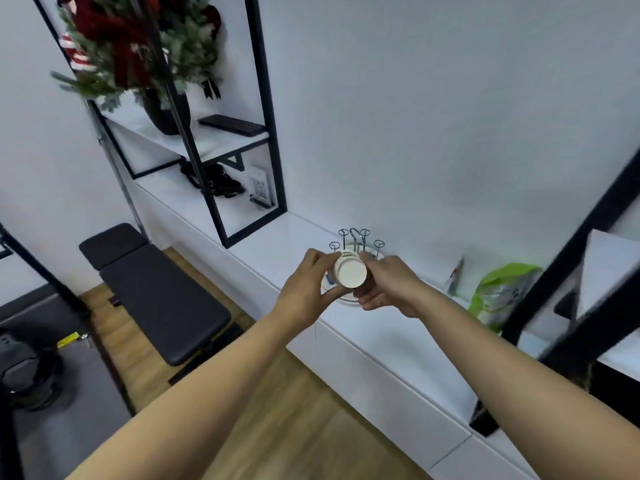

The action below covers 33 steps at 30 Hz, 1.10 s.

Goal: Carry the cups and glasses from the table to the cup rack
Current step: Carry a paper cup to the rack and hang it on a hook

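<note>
Two hands, left hand (306, 285) and right hand (389, 287), are pinching a white paper cup (349, 270), base nearest, in front of the wire cup rack (356, 242).

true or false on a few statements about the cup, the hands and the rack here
1. Both hands hold the cup. True: the left hand and right hand each have a grip on it.
2. The cup's base faces the camera. True.
3. The cup is already hung on a rack prong. False: it is in the hands, in front of the rack.
4. The rack stands on the floor. False: it stands on the white counter by the wall.
5. A green bag lies on the counter to the right of the rack. True.
6. The black bench is to the right of the hands. False: it is to their left.
</note>
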Motion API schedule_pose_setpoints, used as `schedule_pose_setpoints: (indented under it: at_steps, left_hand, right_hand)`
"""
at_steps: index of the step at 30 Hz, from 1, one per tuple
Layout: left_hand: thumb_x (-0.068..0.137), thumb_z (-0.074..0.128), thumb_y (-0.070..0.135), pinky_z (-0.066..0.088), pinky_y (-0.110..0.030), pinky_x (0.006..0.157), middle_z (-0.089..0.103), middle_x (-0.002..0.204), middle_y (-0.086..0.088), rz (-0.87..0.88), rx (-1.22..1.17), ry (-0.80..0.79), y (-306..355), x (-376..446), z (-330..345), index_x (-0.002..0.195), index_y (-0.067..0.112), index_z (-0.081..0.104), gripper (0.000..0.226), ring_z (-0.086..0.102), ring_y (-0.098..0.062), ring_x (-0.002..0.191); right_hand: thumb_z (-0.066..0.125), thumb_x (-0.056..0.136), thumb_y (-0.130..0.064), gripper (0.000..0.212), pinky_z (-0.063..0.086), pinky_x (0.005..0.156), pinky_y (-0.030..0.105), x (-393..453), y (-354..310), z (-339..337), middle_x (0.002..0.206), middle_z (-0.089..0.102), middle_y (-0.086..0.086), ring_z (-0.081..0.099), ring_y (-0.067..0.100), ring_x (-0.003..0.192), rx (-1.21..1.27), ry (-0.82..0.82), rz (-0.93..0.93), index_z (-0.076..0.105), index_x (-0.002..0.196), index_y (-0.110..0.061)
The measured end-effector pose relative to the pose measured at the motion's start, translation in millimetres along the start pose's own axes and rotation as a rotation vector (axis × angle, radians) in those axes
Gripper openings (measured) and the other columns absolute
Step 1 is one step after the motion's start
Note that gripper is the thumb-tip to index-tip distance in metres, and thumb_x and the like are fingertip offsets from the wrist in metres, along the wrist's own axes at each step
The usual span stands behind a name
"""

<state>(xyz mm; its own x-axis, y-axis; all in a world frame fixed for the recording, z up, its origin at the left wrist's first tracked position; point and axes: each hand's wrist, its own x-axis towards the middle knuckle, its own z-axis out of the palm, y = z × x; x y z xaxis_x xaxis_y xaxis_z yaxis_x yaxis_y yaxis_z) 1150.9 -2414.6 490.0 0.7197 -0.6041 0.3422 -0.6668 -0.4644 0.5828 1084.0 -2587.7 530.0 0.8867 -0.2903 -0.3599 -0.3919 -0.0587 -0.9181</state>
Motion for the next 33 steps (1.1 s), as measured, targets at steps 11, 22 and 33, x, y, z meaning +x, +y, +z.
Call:
schedule_pose_setpoints:
  at_steps: [11,22,33]
  left_hand:
    - [0.091,0.072,0.038,0.053,-0.031,0.094,0.066,0.122,0.009,-0.086,-0.286,-0.147,-116,158,20,0.132,0.033,0.046,0.049,0.062,-0.009,0.111]
    - [0.087,0.074,0.029,0.054,-0.04,0.092,0.067,0.121,0.013,-0.16,-0.312,-0.335,-181,203,88,0.13,0.037,0.052,0.049,0.063,-0.013,0.112]
    - [0.093,0.069,0.025,0.045,-0.028,0.082,0.067,0.122,0.007,-0.294,-0.261,-0.441,-225,206,166,0.135,0.032,0.049,0.047,0.062,-0.018,0.107]
  right_hand:
    - [0.056,0.101,-0.033,0.032,0.063,0.067,0.035,165,-34,1,0.096,0.07,0.009,0.076,0.02,0.074,-0.037,0.201,-0.162,0.07,0.102,-0.005]
    - [0.06,0.094,-0.011,0.019,0.061,0.078,0.039,253,14,4,0.08,0.071,0.0,0.071,0.03,0.082,-0.152,0.325,-0.007,0.075,0.106,-0.008]
    - [0.052,0.098,-0.011,0.024,0.05,0.083,0.035,307,73,16,0.099,0.071,0.004,0.065,0.023,0.093,-0.316,0.258,0.1,0.067,0.116,-0.015]
